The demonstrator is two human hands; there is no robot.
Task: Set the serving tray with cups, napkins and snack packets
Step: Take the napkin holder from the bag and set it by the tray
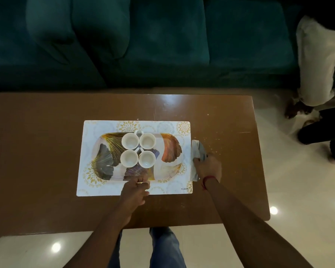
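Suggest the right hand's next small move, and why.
Probably lift the flat white-and-grey stack, gripped by the right hand, onto the bare right end of the leaf-patterned tray: four white cups already sit mid-tray, the stack is beside it, and the left hand touches its near rim.

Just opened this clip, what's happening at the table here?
A person stands at a brown table, setting a leaf-patterned tray that lies on a placemat. Four empty white cups sit clustered in the tray's middle. The left hand is at the tray's near rim; whether it grips is unclear. The right hand holds a flat white-and-grey stack on the table just right of the placemat, napkins or packets, hard to tell. Only cups are on the tray.
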